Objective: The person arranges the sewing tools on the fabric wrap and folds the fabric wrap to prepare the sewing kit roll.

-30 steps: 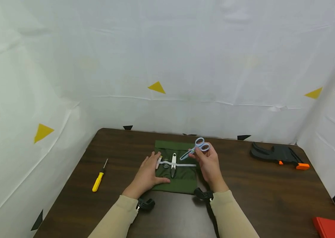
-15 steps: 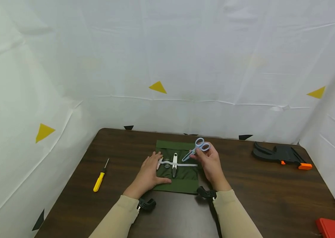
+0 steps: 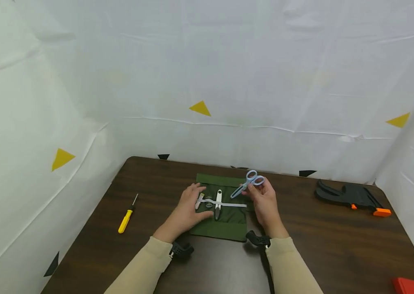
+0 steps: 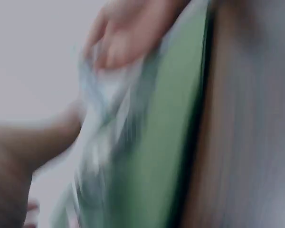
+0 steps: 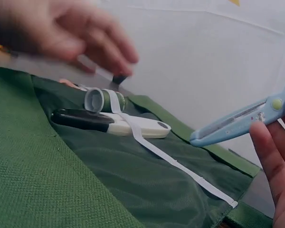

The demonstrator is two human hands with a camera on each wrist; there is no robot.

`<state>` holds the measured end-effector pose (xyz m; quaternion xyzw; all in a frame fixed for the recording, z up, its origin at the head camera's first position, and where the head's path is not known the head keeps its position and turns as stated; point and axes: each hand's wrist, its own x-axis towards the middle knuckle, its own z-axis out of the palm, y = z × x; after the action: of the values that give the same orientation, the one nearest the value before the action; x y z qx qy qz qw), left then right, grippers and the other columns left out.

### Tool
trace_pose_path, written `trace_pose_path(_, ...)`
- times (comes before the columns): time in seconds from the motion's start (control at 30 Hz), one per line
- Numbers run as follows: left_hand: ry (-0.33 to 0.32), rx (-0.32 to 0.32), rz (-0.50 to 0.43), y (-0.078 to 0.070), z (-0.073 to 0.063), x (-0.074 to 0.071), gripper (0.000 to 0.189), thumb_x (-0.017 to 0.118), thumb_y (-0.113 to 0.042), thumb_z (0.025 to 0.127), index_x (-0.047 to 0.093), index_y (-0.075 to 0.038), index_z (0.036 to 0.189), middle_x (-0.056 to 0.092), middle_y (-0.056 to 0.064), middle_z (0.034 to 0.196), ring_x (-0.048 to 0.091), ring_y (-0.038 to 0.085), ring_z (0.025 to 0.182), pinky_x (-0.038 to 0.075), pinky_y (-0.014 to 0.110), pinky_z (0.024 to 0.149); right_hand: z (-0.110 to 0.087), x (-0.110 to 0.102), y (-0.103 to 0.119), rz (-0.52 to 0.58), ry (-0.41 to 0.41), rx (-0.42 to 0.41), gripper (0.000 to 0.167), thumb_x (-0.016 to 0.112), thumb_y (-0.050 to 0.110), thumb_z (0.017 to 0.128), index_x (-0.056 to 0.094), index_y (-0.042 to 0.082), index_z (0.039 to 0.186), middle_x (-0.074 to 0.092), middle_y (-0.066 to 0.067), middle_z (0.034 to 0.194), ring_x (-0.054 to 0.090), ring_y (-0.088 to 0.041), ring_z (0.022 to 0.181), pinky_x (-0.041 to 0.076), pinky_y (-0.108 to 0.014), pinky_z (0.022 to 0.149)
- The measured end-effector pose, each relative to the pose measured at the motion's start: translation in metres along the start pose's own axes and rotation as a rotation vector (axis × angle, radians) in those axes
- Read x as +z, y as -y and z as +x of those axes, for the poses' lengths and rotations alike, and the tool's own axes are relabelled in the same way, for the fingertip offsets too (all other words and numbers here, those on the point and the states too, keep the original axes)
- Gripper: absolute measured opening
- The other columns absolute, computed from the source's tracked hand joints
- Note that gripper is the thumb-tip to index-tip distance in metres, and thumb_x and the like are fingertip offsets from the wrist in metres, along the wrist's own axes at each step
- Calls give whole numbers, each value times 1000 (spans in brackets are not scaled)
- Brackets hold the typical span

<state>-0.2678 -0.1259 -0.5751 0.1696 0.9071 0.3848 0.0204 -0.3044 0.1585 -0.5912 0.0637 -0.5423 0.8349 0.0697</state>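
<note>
Low in the frame, right of centre, the right hand [image 3: 264, 203] pinches the scissors [image 3: 243, 188] over the pouch [image 3: 225, 231]; leftward, the left hand [image 3: 185, 211] hovers, fingers wide. Level, tip-first scissors would likely slip under the strap [image 3: 233, 204] best.

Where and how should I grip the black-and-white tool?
Probably pinch the black-and-white tool across its black end, from the near side in the head view: that end points there, clear of the white strap crossing the white part.
</note>
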Motion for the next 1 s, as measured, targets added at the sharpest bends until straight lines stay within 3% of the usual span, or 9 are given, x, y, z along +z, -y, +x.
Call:
trace_pose_path(0.13, -32, 59, 90, -38, 2, 11, 60, 81, -40, 101, 60, -12, 149, 36, 16, 175, 27, 40, 167, 39, 64, 126, 0, -3, 1, -35, -21, 11, 25, 64, -4, 107, 52, -8, 128, 68, -15, 124, 75, -14, 108, 63, -27, 92)
trace_pose_path(0.27, -47, 98, 166, -51, 15, 23, 39, 79, -37, 102, 72, -15, 133, 43, 15, 173, 27, 40, 167, 36, 66, 128, 4, -4, 1, -58, -3, 27, 24, 65, -2, 107, 52, -6, 127, 71, -7, 119, 73, -12, 104, 63, -27, 92)
trace_pose_path(0.43, -73, 100, 255, -43, 34, 41, 29, 81, -37, 101, 78, -20, 124, 55, 14, 163, 46, 41, 156, 46, 63, 122, 9, -2, 2, -68, -22, 42, 21, 66, -3, 106, 50, -2, 121, 70, -1, 112, 73, -10, 99, 65, -29, 88)
trace_pose_path(0.57, -91, 92, 233, -36, 41, 51, 34, 87, -37, 96, 78, -20, 124, 57, 11, 158, 54, 40, 145, 49, 59, 115, 13, 0, 3, -102, -30, 46, 23, 64, -4, 107, 49, -3, 123, 67, 1, 111, 72, -10, 99, 66, -29, 87)
trace_pose_path(0.73, -128, 65, 148, -32, 40, 55, 35, 88, -31, 95, 78, -20, 126, 55, 10, 160, 52, 40, 145, 46, 62, 114, 15, 1, 1, -144, -29, 63, 29, 66, -4, 106, 48, -1, 129, 64, 3, 108, 71, -9, 97, 65, -27, 84)
trace_pose_path(1.0, -160, 65, 174, -30, 31, 62, 24, 87, -25, 95, 79, -20, 117, 58, 10, 158, 56, 37, 139, 47, 59, 112, 6, 1, -4, -171, -43, 90, 32, 64, -3, 107, 46, -4, 134, 63, -1, 113, 72, -8, 100, 66, -27, 85)
